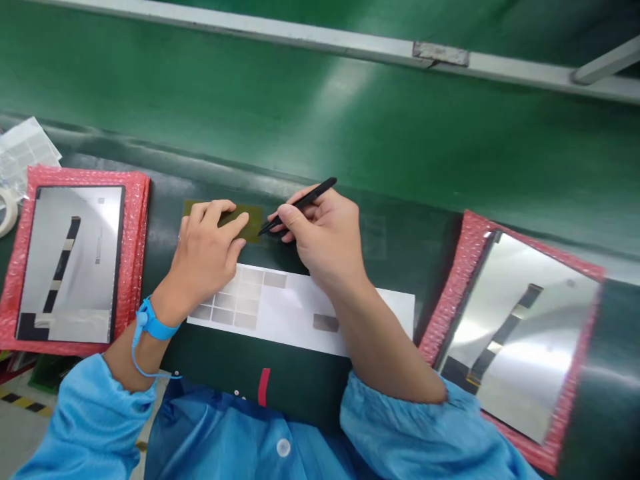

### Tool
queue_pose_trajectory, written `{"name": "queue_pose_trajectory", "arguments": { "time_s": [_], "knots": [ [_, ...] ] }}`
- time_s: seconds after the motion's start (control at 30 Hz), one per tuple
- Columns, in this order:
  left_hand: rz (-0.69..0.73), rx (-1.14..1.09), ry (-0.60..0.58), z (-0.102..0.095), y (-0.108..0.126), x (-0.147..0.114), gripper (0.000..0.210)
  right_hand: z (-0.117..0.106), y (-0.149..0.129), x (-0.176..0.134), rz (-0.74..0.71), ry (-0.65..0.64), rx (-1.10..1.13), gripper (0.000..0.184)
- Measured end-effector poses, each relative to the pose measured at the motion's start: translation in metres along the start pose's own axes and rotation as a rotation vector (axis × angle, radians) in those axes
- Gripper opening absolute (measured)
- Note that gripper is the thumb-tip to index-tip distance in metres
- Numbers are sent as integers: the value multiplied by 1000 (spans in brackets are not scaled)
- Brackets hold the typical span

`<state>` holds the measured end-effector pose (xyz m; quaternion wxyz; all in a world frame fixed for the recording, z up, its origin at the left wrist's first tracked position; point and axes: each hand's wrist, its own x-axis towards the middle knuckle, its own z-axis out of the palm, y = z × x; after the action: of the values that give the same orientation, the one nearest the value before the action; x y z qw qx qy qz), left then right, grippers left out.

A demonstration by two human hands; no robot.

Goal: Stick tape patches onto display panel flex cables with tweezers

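Observation:
My left hand [206,250] lies with fingers spread on a yellowish translucent film [254,220] stuck flat to the green table. Between the thumb and fingers of my right hand [327,230] is a slim black pen-shaped tool [313,195], tilted, its tip at the film's right end. I cannot tell whether the tip touches the film. Below both hands lies a white sheet [290,303] with rows of silvery-grey rectangular stickers [236,300] on its left part and a single one [325,323] further right. My right forearm covers part of this sheet.
At the left, a display panel [97,280] rests on stacked pink bubble wrap [135,247]. Another panel [545,347] lies on pink bubble wrap [470,247] at the right. A tape roll [7,212] and clear sheets [30,150] sit far left. A metal rail [300,33] crosses the back.

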<state>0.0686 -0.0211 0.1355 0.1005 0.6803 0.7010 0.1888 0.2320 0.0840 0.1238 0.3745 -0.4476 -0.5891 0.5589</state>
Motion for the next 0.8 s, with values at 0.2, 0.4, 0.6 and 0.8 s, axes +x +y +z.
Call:
{"name": "queue_pose_trajectory", "arguments": {
  "time_s": [0.2, 0.4, 0.6, 0.8],
  "knots": [
    [-26, -9, -14, -1, 0, 2, 41, -1, -4, -1, 26, -31, -73, 23],
    [-32, 4, -12, 1, 2, 3, 41, -1, -6, 5, 86, -41, -121, 22],
    [-45, -14, -10, 0, 2, 2, 40, 3, -5, 8, 84, -33, -105, 17],
    [-36, 4, 19, 2, -2, 2, 39, 2, -4, 7, 54, -40, 88, 24]
  ]
}}
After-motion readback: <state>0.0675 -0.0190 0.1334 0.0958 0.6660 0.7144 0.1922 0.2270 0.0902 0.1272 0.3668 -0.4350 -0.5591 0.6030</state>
